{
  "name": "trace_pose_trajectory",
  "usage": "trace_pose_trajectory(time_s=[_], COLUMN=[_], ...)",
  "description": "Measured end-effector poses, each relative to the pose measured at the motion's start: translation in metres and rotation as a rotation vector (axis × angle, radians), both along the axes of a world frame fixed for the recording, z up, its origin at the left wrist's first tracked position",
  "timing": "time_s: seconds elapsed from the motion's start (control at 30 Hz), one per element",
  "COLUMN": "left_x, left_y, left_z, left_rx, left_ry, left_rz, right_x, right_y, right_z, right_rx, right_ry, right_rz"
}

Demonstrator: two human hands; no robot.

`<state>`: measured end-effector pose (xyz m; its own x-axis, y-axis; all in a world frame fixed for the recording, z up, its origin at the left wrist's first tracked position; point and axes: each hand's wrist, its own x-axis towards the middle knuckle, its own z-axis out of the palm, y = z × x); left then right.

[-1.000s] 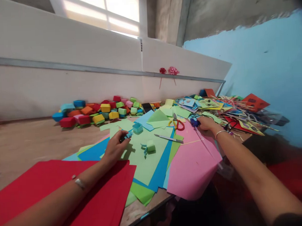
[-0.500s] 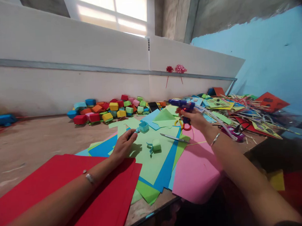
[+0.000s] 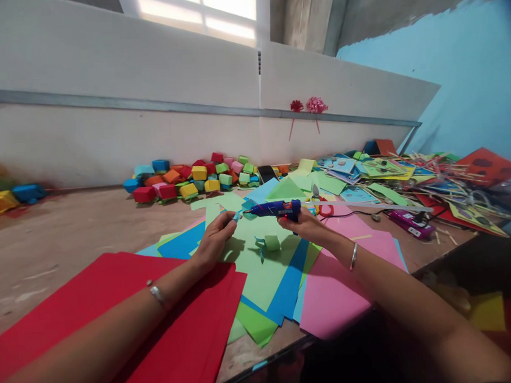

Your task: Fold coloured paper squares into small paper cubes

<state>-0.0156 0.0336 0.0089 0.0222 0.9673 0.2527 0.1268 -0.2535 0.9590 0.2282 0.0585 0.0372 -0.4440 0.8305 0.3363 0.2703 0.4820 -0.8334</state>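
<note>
My right hand (image 3: 301, 226) grips a blue glue gun (image 3: 271, 209), its nozzle pointing left and a long clear glue stick (image 3: 362, 206) trailing from its back. Pinched in the fingertips of my left hand (image 3: 217, 235) is a small light-blue paper piece (image 3: 238, 216), and the nozzle tip is right beside it; whether they touch I cannot tell. Partly hidden behind the gun sits a light-blue paper box (image 3: 248, 205). Just below the gun, a pale green paper cube (image 3: 272, 242) with curled teal strips (image 3: 260, 249) lies on the green sheets.
Red sheets (image 3: 104, 316) lie under my left forearm, pink sheets (image 3: 339, 284) near my right. Colourful paper boxes (image 3: 187, 180) line the wall beside a dark phone (image 3: 266, 174). Red-handled scissors (image 3: 325, 209), a purple power strip (image 3: 411, 223) and heaped cards and sticks (image 3: 390, 171) are rightward.
My right hand has brought the glue gun left and down to the paper piece in my left hand. The gun now covers part of the light-blue box. The camera view has shifted slightly.
</note>
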Motion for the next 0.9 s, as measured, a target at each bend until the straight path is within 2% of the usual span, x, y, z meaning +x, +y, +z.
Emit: trace_pose_trajectory(time_s=[0.17, 0.37, 0.67, 0.9], left_x=[-0.0003, -0.0009, -0.0023, -0.0017], left_y=[-0.0015, -0.0005, 0.0019, 0.0011], left_z=[0.0017, 0.0, -0.0054, -0.0033], left_rx=[-0.025, 0.001, -0.029, -0.005], left_ry=[0.026, 0.04, 0.016, 0.041], left_rz=[0.007, -0.004, -0.08, -0.063], right_x=[-0.003, -0.0023, -0.0035, -0.0035], right_y=[-0.0037, -0.0049, -0.005, -0.008], right_z=[0.0001, -0.0001, -0.0033, -0.0016], right_rx=[0.078, 0.064, 0.048, 0.045], right_ry=[-0.055, -0.062, -0.103, -0.118], right_rz=[-0.035, -0.069, -0.032, -0.019])
